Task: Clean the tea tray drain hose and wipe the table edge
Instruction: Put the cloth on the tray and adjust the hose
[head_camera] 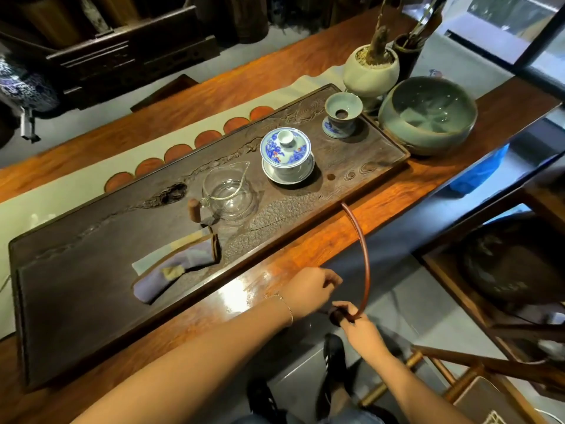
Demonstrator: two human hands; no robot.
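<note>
A reddish-brown drain hose (367, 264) leaves the front edge of the dark carved tea tray (76, 289) and curves down past the table edge (244, 293). My right hand (359, 327) grips the hose's lower end, beside a dark bulb (335, 316) hanging below the table. My left hand (308, 290), a thin bracelet on its wrist, hovers at the glossy table edge with its fingers curled together; I see nothing in it. A folded grey-purple cloth (174, 267) lies on the tray's front part, apart from both hands.
On the tray stand a glass pitcher (227, 191), a blue-and-white lidded cup (287, 156) and a strainer on its stand (342, 114). A green bowl (428, 117) and a potted plant (371, 67) sit at the right end. Wooden chairs (489, 365) stand below right.
</note>
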